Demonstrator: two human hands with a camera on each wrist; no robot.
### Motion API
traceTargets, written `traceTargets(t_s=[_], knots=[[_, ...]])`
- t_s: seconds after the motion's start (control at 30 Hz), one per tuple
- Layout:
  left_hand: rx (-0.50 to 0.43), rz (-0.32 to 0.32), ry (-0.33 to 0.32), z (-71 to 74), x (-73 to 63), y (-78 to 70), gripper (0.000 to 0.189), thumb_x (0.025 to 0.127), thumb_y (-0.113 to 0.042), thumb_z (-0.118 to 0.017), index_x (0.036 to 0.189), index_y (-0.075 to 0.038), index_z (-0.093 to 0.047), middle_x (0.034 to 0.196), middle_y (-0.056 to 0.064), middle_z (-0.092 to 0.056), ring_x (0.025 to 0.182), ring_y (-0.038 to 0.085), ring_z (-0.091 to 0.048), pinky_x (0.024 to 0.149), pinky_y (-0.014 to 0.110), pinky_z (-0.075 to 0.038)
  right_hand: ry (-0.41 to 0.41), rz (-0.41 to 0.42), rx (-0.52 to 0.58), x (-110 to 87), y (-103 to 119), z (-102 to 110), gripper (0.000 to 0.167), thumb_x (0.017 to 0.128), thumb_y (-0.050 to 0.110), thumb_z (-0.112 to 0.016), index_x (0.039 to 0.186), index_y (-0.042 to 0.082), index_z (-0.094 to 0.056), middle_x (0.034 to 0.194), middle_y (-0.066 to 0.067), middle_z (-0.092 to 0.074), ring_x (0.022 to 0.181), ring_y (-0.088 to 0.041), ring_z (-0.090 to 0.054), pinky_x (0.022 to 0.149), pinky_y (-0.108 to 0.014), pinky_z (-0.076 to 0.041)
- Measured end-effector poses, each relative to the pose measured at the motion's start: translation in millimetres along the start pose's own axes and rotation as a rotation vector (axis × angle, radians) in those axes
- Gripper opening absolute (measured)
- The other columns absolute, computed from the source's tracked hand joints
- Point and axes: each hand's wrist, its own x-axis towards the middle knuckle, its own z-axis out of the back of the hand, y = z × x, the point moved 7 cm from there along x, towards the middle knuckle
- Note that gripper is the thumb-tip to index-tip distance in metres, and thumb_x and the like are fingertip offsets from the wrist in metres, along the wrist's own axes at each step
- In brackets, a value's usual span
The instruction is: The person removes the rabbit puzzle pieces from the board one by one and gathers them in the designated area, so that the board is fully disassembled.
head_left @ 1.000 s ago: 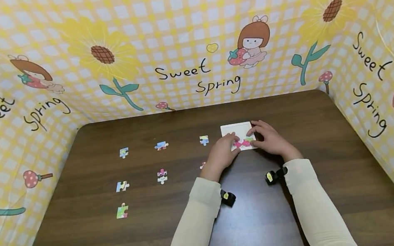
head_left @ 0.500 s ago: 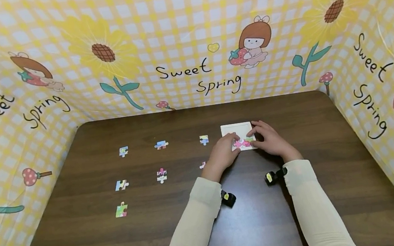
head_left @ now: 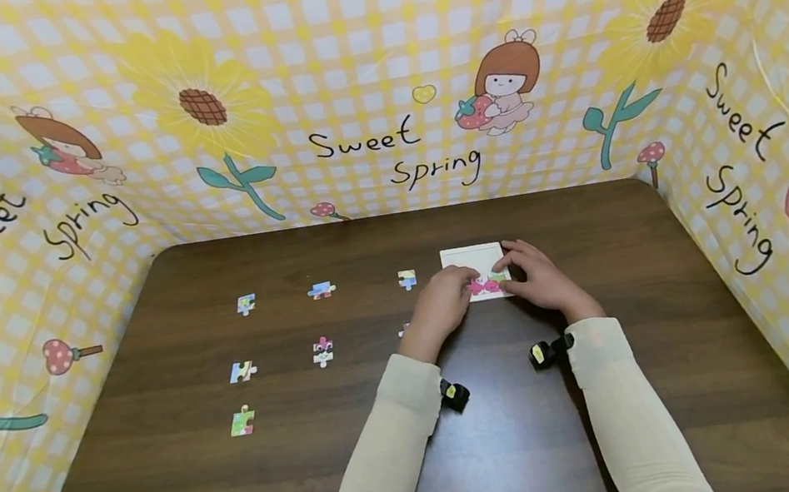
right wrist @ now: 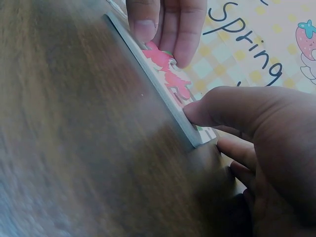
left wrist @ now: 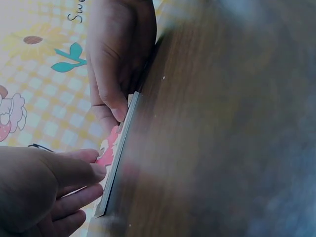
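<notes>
A white square puzzle tray lies on the brown table, with pink and green jigsaw pieces along its near side. My left hand pinches a pink jigsaw piece at the tray's near left, thumb and fingertips on it. At the tray's right side, my right hand grips the edge; in the right wrist view its thumb presses by the near right corner, with fingers curled along the side. How fully the pink piece sits in the tray is hard to tell.
Loose jigsaw pieces lie left of the tray: a blue one, another blue one, a pink-and-white one, a green one and several more. One is partly hidden by the left wrist. Yellow checked cloth walls surround the table.
Both hands keep nearly the same place at the tray; the left fingers shift very slightly over the pink piece. The loose pieces stay put.
</notes>
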Motion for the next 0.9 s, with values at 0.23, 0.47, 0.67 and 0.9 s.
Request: traceTargets(t_s=[0.23,0.47,0.67,0.9], knots=[[-0.022,0.020,-0.010,0.5,-0.7,4.5,0.023,0.097,-0.012,-0.061,0.118,-0.015,-0.070,0.119,0.001,-0.066,0.109,0.017,-0.061,0.092,0.032,-0.049,0.003,-0.006,-0.005,-0.7,2.6,0.8,0.022,0.092,0.013,-0.067,0.113,0.008,-0.063,0.154,-0.021,-0.029,0.145,-0.041,-0.011,0.112,-0.060,-0.014],[-0.042,0.044,-0.018,-0.2,0.4,5.8,0.024,0.096,-0.012,-0.061,0.118,-0.015,-0.070,0.119,0.002,-0.065,0.109,0.017,-0.061,0.091,0.033,-0.049,-0.004,0.001,-0.015,-0.9,1.7,1.7,0.023,0.091,0.012,-0.067,0.113,0.007,-0.063,0.153,-0.021,-0.029,0.145,-0.042,-0.011,0.111,-0.062,-0.013],[-0.062,0.046,-0.038,1.5,-0.6,4.3,0.024,0.097,-0.014,-0.061,0.119,-0.015,-0.070,0.118,0.003,-0.066,0.107,0.018,-0.062,0.089,0.033,-0.050,0.010,-0.008,-0.020,-0.9,2.3,-0.1,0.023,0.092,0.012,-0.067,0.114,0.007,-0.062,0.154,-0.020,-0.028,0.145,-0.040,-0.010,0.112,-0.061,-0.013],[-0.109,0.012,-0.027,9.8,-4.7,1.7,0.025,0.098,-0.014,-0.059,0.121,-0.015,-0.069,0.121,0.004,-0.066,0.113,0.019,-0.060,0.095,0.033,-0.048,0.002,0.002,-0.016,-0.2,2.3,-0.6,0.022,0.091,0.011,-0.067,0.112,0.006,-0.062,0.153,-0.022,-0.029,0.144,-0.043,-0.011,0.111,-0.062,-0.013]])
